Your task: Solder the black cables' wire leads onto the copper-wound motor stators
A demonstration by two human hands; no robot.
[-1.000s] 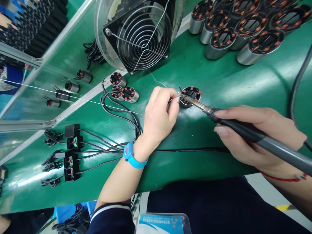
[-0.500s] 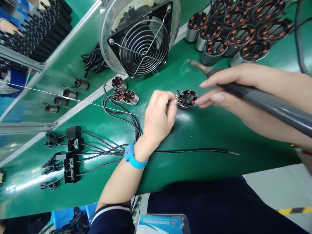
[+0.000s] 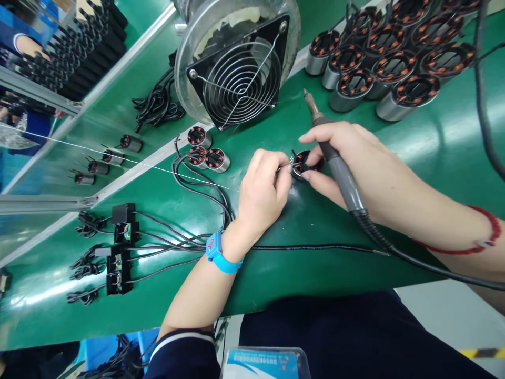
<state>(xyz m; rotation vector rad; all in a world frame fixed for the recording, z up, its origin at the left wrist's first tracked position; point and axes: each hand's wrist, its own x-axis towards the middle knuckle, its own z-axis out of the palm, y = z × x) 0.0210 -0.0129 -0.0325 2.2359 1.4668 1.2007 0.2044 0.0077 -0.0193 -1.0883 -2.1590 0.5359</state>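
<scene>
A small motor stator point(image 3: 303, 160) with copper windings sits on the green bench point(image 3: 414, 158). My left hand point(image 3: 263, 192) is closed in a pinch on thin wires at the stator's left side. My right hand point(image 3: 355, 160) holds a soldering iron point(image 3: 335, 158) between its fingers, tip pointing up and away from the stator, while its fingertips touch the stator's right side. A blue wrist strap point(image 3: 216, 252) circles my left wrist.
A fume extractor fan point(image 3: 240, 68) stands behind the stator. Several larger stators point(image 3: 394, 58) are grouped at the back right, three small ones point(image 3: 205, 152) by the fan. Black connectors with cables point(image 3: 118, 252) lie at left. A loose black cable point(image 3: 315, 246) runs along the front edge.
My right hand lifted the soldering iron's tip off the stator, swung it up and back, then came in to touch the stator with its fingers. My left hand kept its pinch.
</scene>
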